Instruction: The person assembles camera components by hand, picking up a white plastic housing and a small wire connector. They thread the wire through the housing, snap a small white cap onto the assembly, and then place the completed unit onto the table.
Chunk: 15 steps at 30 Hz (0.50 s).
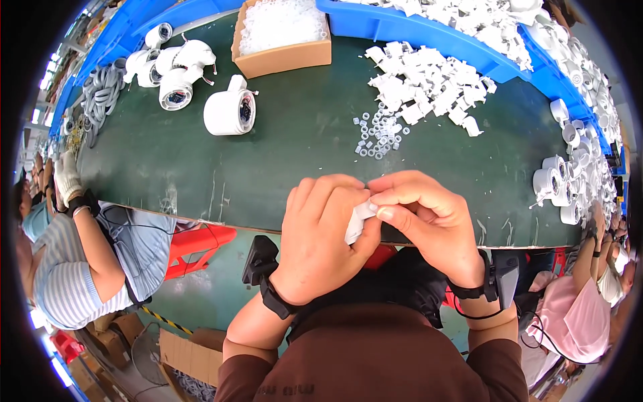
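My left hand (318,234) is closed round a small white plastic part (357,222), held above the near edge of the green table. From the other side my right hand (429,218) pinches at the upper end of that part with thumb and forefinger. Something small and pale shows at those fingertips, too covered to name. Farther up the table lie loose translucent rings (382,137), and beyond them a heap of white plastic parts (432,84).
An open cardboard box (288,60) of small translucent pieces stands at the back. White round housings (228,112) with wires sit left of it, near grey coiled cables (100,100). Blue bins (415,33) line the far edge. Co-workers sit at both sides; one wears a glove (67,177).
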Available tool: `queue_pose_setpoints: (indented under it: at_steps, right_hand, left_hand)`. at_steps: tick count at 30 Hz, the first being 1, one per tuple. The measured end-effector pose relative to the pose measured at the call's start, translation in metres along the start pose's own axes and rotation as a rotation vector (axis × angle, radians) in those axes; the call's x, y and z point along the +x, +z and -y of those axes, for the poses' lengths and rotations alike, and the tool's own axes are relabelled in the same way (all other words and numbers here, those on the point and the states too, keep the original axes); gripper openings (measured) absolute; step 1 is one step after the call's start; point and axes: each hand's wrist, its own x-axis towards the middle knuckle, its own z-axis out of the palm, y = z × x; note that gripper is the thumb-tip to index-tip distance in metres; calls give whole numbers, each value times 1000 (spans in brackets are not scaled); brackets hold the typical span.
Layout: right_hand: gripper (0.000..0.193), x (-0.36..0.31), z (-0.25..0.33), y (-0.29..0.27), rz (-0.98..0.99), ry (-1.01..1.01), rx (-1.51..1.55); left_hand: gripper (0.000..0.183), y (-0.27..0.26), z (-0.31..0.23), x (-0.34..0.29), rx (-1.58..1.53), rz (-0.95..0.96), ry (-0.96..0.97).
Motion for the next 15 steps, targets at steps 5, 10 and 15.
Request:
queue_pose_setpoints:
  at_steps: [5,10,15]
  right_hand:
    - [14,4,6,0,27,207,166]
    - [14,1,2,12,-108,260,263]
    - [12,-2,-2,11,-126,198,263]
  left_hand:
    - [36,4,-1,-1,-5,-48,13]
    - [39,5,-7,-2,-7,-50,-13]
    - [38,6,-5,-5,-3,-122,20]
